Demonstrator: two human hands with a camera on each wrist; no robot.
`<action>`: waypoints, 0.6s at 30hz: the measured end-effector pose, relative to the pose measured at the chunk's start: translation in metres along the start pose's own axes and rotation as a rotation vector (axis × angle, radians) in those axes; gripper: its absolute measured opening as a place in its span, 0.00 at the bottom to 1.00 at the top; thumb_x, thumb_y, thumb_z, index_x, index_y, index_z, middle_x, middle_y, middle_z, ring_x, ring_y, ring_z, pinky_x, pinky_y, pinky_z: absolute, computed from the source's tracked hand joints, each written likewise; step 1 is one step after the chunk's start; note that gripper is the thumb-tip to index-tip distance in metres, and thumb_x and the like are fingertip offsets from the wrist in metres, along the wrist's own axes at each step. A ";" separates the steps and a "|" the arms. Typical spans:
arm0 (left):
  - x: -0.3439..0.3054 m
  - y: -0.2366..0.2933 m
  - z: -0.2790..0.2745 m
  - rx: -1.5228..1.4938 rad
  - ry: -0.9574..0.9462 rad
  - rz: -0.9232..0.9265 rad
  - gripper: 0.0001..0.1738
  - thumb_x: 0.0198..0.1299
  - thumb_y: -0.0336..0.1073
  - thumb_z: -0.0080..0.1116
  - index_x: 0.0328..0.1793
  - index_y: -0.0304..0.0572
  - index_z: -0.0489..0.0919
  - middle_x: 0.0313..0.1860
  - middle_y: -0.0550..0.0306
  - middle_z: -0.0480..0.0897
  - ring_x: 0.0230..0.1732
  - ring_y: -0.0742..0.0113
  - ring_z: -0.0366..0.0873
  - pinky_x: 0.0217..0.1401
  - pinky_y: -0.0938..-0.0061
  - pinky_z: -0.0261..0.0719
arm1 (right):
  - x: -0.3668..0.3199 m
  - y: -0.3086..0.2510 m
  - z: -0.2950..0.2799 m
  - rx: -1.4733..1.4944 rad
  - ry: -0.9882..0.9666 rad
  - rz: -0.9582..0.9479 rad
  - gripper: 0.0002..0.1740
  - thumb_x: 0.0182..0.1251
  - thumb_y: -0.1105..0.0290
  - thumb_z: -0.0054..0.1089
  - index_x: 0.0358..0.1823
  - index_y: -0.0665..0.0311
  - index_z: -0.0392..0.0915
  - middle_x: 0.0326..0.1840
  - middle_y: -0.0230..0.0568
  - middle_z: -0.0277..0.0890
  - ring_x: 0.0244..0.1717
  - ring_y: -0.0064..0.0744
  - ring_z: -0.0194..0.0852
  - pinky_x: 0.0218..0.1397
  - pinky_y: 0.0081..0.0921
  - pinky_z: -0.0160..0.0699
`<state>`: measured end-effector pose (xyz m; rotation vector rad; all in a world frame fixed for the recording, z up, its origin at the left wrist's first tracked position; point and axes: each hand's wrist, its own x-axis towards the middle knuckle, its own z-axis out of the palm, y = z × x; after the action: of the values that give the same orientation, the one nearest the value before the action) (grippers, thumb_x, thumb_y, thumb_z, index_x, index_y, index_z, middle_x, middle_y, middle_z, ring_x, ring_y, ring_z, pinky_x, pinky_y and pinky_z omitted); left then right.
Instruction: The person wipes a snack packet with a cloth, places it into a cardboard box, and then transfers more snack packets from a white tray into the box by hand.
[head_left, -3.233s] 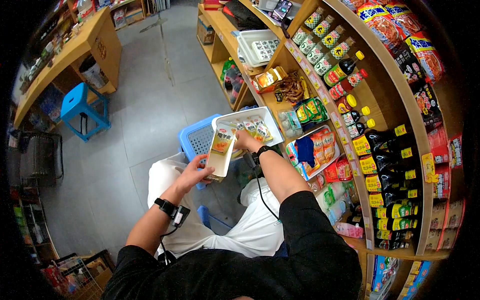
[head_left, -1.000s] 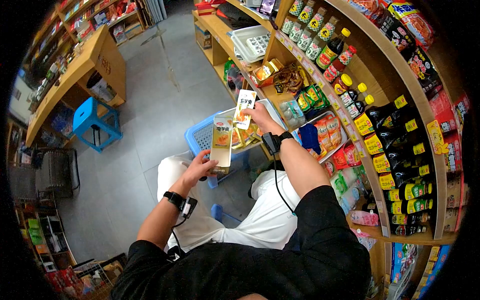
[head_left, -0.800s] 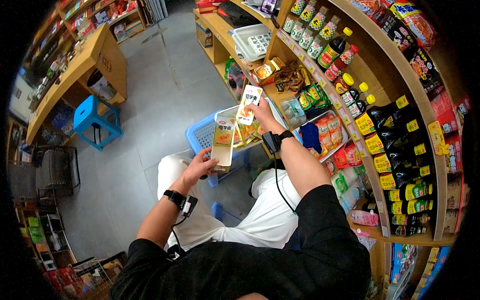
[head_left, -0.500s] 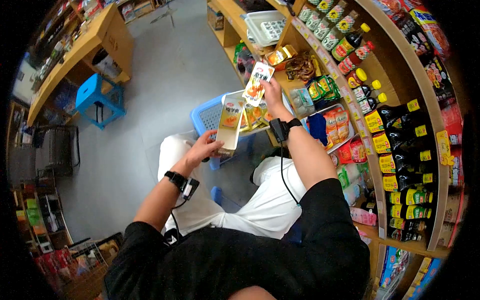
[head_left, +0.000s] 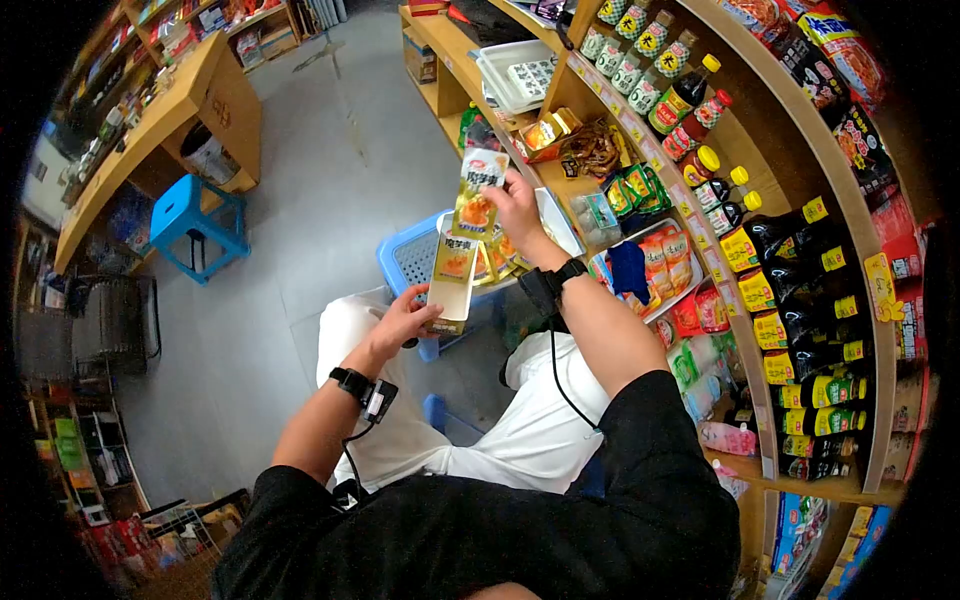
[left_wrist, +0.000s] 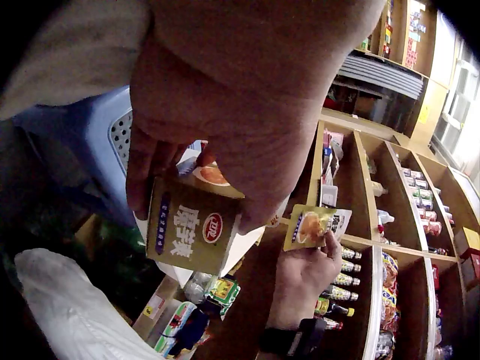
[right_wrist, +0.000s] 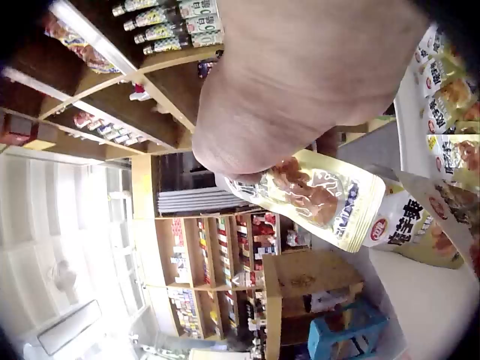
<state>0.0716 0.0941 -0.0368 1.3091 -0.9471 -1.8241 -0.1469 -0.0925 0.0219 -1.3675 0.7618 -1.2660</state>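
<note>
In the head view my left hand grips the lower end of a small open cardboard box with a white inside and a gold printed end. A snack packet of the same print lies inside at its far end. My right hand pinches a yellow and white snack packet by its side, its lower edge overlapping the box's far end. The left wrist view shows the box's gold outside under my left fingers. In the right wrist view the pinched packet hangs from my right thumb, close to the box.
Behind the box a white tray of similar packets stands by a blue plastic stool. Shelves to the right hold dark sauce bottles and a tray of orange packets. Another blue stool is on the floor at left.
My right hand was at the tray of packets; it has since come up holding one packet. Lately that packet has swung left over the box's far end. My left hand keeps its hold on the box.
</note>
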 end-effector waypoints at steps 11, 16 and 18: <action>-0.002 0.003 0.002 0.031 -0.002 -0.002 0.40 0.68 0.42 0.67 0.80 0.42 0.60 0.52 0.51 0.81 0.52 0.62 0.83 0.53 0.61 0.89 | -0.011 0.014 0.009 -0.212 -0.138 0.000 0.16 0.63 0.72 0.66 0.52 0.69 0.81 0.44 0.39 0.86 0.43 0.26 0.84 0.48 0.28 0.83; -0.003 0.002 0.002 -0.001 -0.009 -0.005 0.40 0.68 0.42 0.67 0.80 0.43 0.60 0.51 0.52 0.80 0.52 0.62 0.82 0.52 0.61 0.88 | -0.013 0.006 0.009 -0.438 -0.102 -0.072 0.16 0.59 0.67 0.71 0.45 0.68 0.83 0.38 0.46 0.86 0.38 0.35 0.86 0.43 0.32 0.83; -0.001 0.000 0.001 -0.004 -0.009 -0.008 0.40 0.68 0.42 0.67 0.80 0.44 0.60 0.51 0.52 0.80 0.51 0.62 0.82 0.51 0.62 0.88 | -0.013 0.002 0.006 -0.516 -0.122 -0.053 0.16 0.60 0.68 0.71 0.46 0.68 0.83 0.40 0.44 0.87 0.40 0.32 0.85 0.46 0.31 0.82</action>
<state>0.0712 0.0948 -0.0362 1.3052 -0.9432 -1.8390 -0.1435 -0.0796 0.0170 -1.8701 1.0158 -1.0508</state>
